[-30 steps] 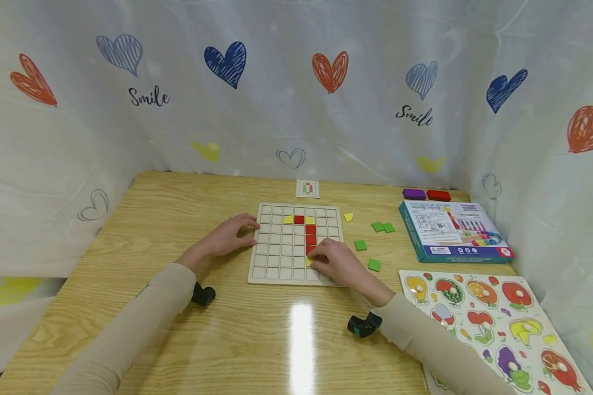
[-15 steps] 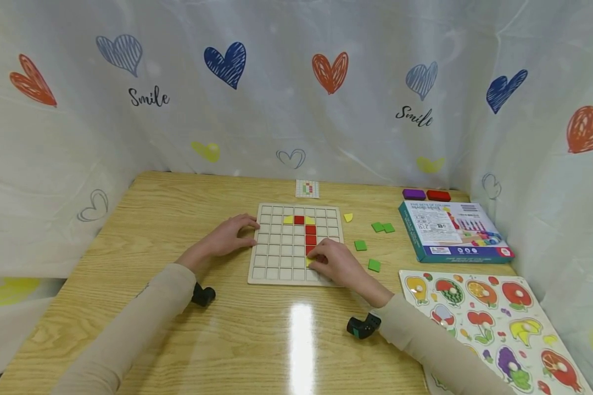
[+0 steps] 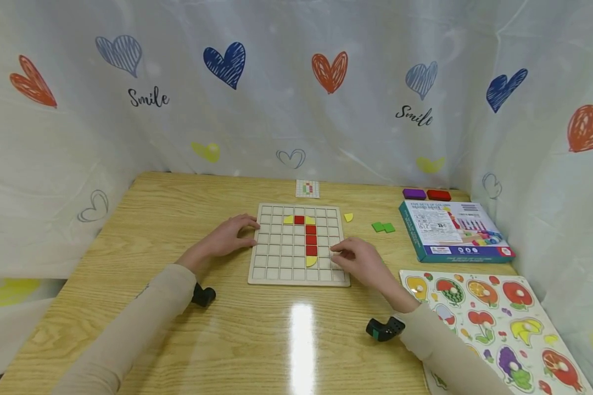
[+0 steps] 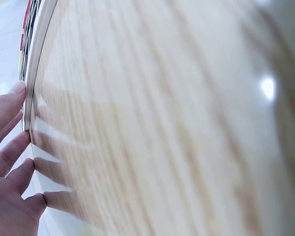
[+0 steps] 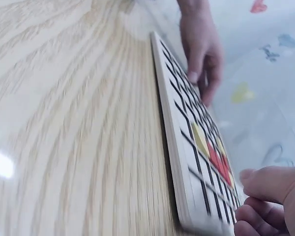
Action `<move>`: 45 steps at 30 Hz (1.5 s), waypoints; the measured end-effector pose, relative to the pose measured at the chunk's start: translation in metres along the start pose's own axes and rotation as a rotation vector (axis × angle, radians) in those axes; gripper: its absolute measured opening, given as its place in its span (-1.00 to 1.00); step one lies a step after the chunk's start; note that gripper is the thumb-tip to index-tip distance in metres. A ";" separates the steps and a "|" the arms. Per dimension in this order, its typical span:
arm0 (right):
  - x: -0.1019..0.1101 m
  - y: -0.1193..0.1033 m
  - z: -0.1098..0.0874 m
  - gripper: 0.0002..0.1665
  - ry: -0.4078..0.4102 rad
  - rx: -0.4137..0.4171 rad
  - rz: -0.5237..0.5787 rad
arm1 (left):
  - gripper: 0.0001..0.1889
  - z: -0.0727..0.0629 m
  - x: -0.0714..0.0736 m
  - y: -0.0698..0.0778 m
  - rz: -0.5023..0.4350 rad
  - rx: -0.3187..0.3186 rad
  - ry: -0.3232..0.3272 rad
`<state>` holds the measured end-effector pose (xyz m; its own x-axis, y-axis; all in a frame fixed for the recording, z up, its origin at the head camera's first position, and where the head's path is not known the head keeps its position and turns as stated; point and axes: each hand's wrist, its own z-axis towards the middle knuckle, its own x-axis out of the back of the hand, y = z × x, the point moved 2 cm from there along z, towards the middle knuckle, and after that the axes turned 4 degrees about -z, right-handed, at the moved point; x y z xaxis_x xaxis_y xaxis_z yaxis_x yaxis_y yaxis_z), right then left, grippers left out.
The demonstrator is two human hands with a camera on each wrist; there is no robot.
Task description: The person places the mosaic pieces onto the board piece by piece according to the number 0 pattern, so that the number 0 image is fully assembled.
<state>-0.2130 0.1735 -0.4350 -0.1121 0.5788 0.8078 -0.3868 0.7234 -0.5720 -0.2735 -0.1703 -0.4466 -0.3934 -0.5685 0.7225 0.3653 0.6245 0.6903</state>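
Note:
A pale wooden grid board [image 3: 273,262] lies on the table. On it a red square tile [image 3: 298,220] sits between two yellow rounded pieces near the top. Below runs a column of three red tiles [image 3: 311,240], ending in a yellow rounded piece [image 3: 311,261]. My left hand [image 3: 225,236] rests at the board's left edge, thumb and fingertips touching it in the left wrist view. Over the board's right edge hovers my right hand [image 3: 359,260], fingers loosely bent, thumb [image 5: 270,183] apart from them, nothing visible between.
Two green tiles [image 3: 382,227] and a yellow rounded piece [image 3: 348,217] lie right of the board. Behind it is a small pattern card [image 3: 307,188]. At right are a boxed toy set [image 3: 454,230], a fruit puzzle board [image 3: 494,323], and purple [image 3: 414,194] and red blocks [image 3: 438,196].
My right hand has let go of the yellow rounded piece on the board and moved right, now covering two green tiles seen before. My left hand stays put.

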 end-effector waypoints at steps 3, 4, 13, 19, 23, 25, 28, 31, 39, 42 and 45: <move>0.011 0.015 -0.009 -0.76 0.042 -0.042 -0.019 | -0.54 -0.001 0.000 0.000 -0.001 0.001 0.003; 0.014 0.020 -0.012 -0.76 0.055 -0.056 -0.027 | -0.54 -0.002 0.000 0.001 0.001 -0.001 0.004; 0.035 0.046 -0.035 -0.61 0.058 -0.184 -0.043 | -0.53 -0.002 0.000 0.000 0.014 -0.001 0.002; 0.041 0.056 -0.039 -0.59 0.027 -0.180 -0.084 | -0.53 -0.002 0.000 0.000 0.010 0.002 0.000; 0.043 0.059 -0.039 -0.60 -0.013 -0.171 -0.103 | -0.54 -0.002 0.000 0.000 0.014 0.000 0.002; 0.043 0.060 -0.040 -0.61 -0.032 -0.164 -0.108 | -0.54 -0.002 0.000 0.001 0.009 0.003 0.002; 0.043 0.060 -0.040 -0.62 -0.050 -0.146 -0.127 | -0.54 -0.002 0.000 0.002 0.004 0.007 0.002; 0.042 0.058 -0.039 -0.66 -0.055 -0.129 -0.143 | -0.54 -0.001 -0.001 0.001 0.000 0.010 0.004; 0.040 0.057 -0.037 -0.74 -0.049 -0.087 -0.159 | -0.53 0.000 0.000 0.002 -0.006 0.017 0.001; 0.039 0.056 -0.036 -0.74 -0.041 -0.074 -0.160 | -0.53 0.000 -0.001 0.001 -0.008 0.023 -0.001; 0.039 0.056 -0.035 -0.73 -0.043 -0.072 -0.150 | -0.53 0.000 -0.001 0.001 -0.006 0.024 -0.001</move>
<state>-0.2068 0.2500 -0.4405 -0.0979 0.4468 0.8893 -0.3358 0.8263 -0.4521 -0.2732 -0.1692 -0.4466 -0.3968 -0.5717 0.7181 0.3425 0.6336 0.6937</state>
